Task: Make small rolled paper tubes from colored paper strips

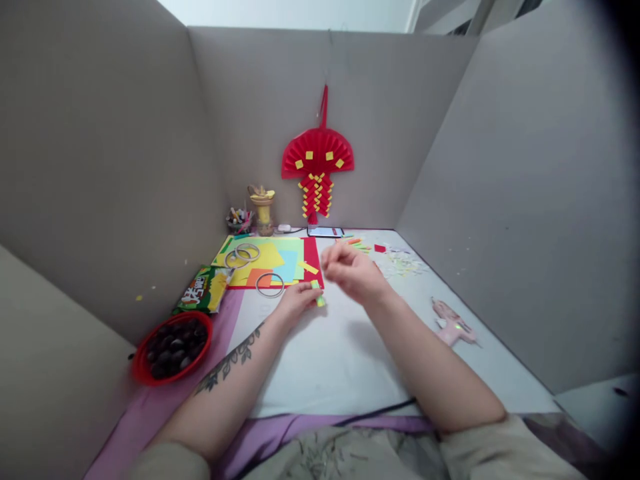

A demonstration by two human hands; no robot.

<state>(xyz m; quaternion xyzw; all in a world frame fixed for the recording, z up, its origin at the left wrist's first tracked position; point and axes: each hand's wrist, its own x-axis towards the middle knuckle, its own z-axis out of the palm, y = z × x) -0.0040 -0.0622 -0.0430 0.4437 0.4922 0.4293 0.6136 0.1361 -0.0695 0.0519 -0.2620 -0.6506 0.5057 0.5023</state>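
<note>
In the middle of the table, my left hand (pixel 299 299) is closed around a small green and yellow paper piece (pixel 319 300), which pokes out past the fingertips. My right hand (pixel 354 272) is raised a little above and to the right of it, fingers curled into a pinch. Whatever that pinch may hold is too small or hidden to make out. Just beyond both hands lies a stack of coloured paper sheets (pixel 287 263) in yellow, blue, orange, green and red. A metal ring (pixel 270 297) rests by the near edge of the sheets, left of my left hand.
Left stand a red bowl of dark round fruit (pixel 173 350) and a green snack bag (pixel 203 290). A pink glue gun (pixel 454 327) lies right. Paper scraps (pixel 405 262), a phone (pixel 326 232) and a pen holder (pixel 240 220) sit farther back. A red paper fan (pixel 318 150) hangs on the back panel.
</note>
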